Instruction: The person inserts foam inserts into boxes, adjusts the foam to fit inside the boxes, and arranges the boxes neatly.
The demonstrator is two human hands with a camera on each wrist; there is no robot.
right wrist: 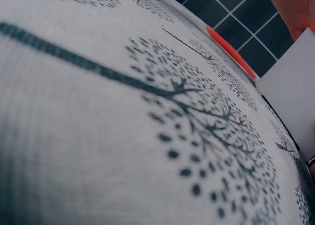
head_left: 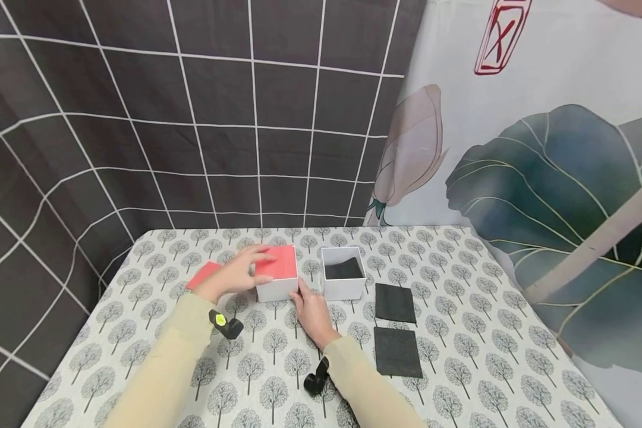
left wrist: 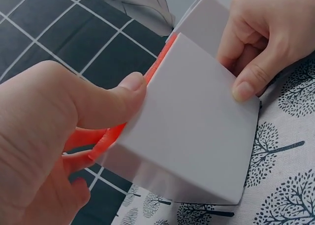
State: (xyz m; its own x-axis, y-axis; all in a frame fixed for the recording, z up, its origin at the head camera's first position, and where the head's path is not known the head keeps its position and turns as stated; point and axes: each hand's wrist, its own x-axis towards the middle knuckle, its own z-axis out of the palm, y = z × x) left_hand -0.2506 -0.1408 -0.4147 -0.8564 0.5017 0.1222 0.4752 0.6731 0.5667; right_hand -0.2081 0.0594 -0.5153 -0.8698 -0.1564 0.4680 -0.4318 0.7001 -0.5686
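A white open-topped box (head_left: 277, 290) stands near the middle of the table, with a flat red square (head_left: 282, 261), seemingly cloth, at its top. My left hand (head_left: 236, 271) reaches over this box from the left. Its fingers lie on the red square, and the thumb (left wrist: 132, 82) touches the box's front rim in the left wrist view. With my right hand (head_left: 314, 314) I hold the box's lower right corner, thumb on the front face and fingers round the side. The right wrist view shows mostly tablecloth and part of the box (right wrist: 291, 84).
A second white box (head_left: 343, 290) stands to the right, with black cloth (head_left: 343, 269) inside. Two black squares (head_left: 395, 303) lie one before the other further right. Another red square (head_left: 204, 274) lies left of the boxes, partly behind my left hand. Curtains (head_left: 214, 142) hang behind the table.
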